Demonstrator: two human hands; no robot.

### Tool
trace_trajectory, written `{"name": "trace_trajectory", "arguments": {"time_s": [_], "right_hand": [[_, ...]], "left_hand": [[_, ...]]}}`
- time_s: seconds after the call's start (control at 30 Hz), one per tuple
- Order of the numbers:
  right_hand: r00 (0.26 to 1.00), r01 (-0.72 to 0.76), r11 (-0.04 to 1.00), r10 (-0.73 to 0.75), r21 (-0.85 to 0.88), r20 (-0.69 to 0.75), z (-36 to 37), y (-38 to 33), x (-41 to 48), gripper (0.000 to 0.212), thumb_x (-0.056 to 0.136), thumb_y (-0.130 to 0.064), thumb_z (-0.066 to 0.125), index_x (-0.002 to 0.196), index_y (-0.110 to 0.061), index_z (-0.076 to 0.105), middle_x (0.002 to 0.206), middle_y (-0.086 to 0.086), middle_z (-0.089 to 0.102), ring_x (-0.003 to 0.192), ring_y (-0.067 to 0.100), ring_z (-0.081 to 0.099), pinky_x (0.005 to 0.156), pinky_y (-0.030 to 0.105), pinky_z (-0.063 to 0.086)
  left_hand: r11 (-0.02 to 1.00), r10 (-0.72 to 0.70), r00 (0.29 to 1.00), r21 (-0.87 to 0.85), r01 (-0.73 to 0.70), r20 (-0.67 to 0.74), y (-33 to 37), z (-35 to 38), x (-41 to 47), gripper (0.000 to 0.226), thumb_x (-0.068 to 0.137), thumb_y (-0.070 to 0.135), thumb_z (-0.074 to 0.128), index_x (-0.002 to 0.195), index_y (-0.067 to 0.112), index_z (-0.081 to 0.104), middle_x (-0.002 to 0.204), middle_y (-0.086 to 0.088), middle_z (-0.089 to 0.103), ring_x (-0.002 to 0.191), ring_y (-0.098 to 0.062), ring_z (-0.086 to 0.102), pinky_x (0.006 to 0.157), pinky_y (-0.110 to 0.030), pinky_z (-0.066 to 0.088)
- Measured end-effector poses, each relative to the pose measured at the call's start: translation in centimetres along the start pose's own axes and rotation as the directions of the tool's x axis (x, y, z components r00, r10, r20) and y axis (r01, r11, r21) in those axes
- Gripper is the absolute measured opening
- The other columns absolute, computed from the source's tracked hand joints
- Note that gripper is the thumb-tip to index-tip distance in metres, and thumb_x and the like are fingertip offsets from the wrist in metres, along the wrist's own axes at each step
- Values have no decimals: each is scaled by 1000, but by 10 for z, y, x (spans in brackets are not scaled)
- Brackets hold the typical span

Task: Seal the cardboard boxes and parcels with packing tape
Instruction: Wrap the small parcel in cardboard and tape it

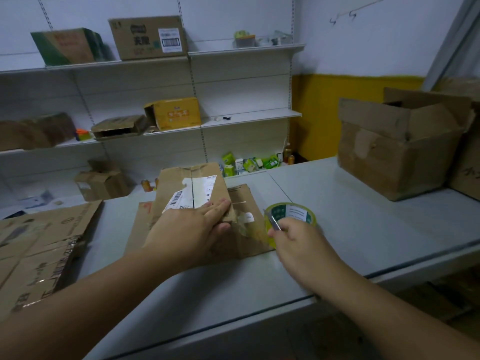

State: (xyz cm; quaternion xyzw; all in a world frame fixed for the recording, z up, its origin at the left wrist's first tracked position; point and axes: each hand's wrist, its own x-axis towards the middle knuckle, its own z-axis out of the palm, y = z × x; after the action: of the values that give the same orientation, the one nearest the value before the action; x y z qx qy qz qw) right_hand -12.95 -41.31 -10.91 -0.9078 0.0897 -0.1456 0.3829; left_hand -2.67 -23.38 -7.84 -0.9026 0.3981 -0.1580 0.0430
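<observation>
A grey table [337,229] runs across the view, with white shelves [233,50] on the wall behind it carrying assorted cartons. A big open box [397,157] stands at the table's far right. A flattened carton [39,250] lies at the left edge. In the middle sits the parcel [197,183], a brown box with torn white labels, resting on a flat sheet of cardboard [242,196].

The left hand [192,224] presses on the parcel's near top edge, fingers straight and together across the top, thumb against the face below. The right hand [293,237] is just right of the parcel, its fingers curled tight round a small cutter [274,220] whose blade points up and left.

The tape roll [293,213], yellow-green, stands on edge just behind the right hand. A clear strip [255,236] stretches from it to the parcel's right side, and the blade meets the strip beside the roll.
</observation>
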Motion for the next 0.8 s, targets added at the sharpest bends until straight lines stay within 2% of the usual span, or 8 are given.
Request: {"name": "trace_trajectory", "arguments": {"time_s": [0.07, 0.17, 0.23, 0.33, 0.53, 0.6, 0.7, 0.8], "right_hand": [[1000, 19, 997, -18, -69, 16, 11, -10, 4, 24, 100, -28, 39, 89, -19, 58, 76, 2, 60, 70, 16, 56, 56, 29, 42], [994, 101, 937, -80, -334, 75, 26, -21, 6, 25, 101, -24, 37, 99, -13, 59, 90, 6, 63, 74, 19, 52, 52, 24, 35], [990, 105, 907, -55, -408, 132, 33, -23, 5, 21, 100, -21, 40, 102, -11, 58, 97, 8, 64, 76, 21, 53, 59, 25, 37], [989, 101, 882, -39, -460, 143, 35, -26, 2, 17, 98, -21, 43, 105, -12, 56, 102, 8, 64, 90, 25, 60, 64, 27, 36], [959, 96, 846, 64, -524, 278, 33, -26, 1, 15, 95, -14, 46, 102, -10, 57, 101, 9, 63, 83, 23, 57, 65, 28, 41], [944, 110, 826, 87, -553, 318, 27, -26, 2, 15, 95, -13, 44, 100, -9, 58, 94, 10, 59, 82, 24, 56, 66, 29, 42], [923, 131, 790, 123, -598, 366, 12, -26, 6, 12, 93, -10, 42, 91, -10, 54, 89, 9, 52, 76, 21, 49, 69, 30, 45], [911, 161, 739, 143, -654, 386, -4, -19, 11, 12, 91, -8, 42, 84, -12, 50, 86, 10, 54, 76, 23, 52, 71, 30, 49]], "left_hand": [[1000, 2, 1000, 1, -2, -7, 0, 1, 0, 54, 98, 52, 13, 149, 40, 3, 153, 12, 29, 134, -10, 39, 93, -28, 44], [1000, 5, 1000, 7, -5, -16, 0, 2, 0, 54, 98, 52, 14, 150, 38, 4, 152, 10, 31, 134, -12, 40, 92, -30, 45], [1000, 5, 1000, 1, -5, -12, 0, 3, 0, 54, 98, 51, 16, 150, 37, 5, 153, 8, 32, 133, -13, 41, 92, -32, 46], [1000, 10, 1000, 16, -10, -3, 1, 3, -1, 55, 99, 50, 14, 150, 36, 4, 153, 8, 31, 133, -13, 42, 92, -31, 45], [999, 19, 1000, 37, -19, 5, 0, 4, 1, 55, 98, 52, 12, 150, 37, 3, 153, 8, 30, 131, -15, 44, 92, -31, 45], [1000, 3, 1000, 31, -4, 12, 0, 4, 1, 55, 97, 52, 12, 150, 38, 3, 154, 9, 29, 132, -14, 42, 93, -31, 45], [1000, -3, 999, 27, 2, 35, 1, 2, 1, 56, 96, 53, 10, 149, 38, 2, 154, 9, 28, 132, -15, 42, 93, -32, 45], [1000, 7, 999, 20, -8, 46, 0, 1, 2, 57, 95, 54, 8, 149, 39, 2, 154, 9, 27, 132, -16, 42, 94, -33, 45]]}}
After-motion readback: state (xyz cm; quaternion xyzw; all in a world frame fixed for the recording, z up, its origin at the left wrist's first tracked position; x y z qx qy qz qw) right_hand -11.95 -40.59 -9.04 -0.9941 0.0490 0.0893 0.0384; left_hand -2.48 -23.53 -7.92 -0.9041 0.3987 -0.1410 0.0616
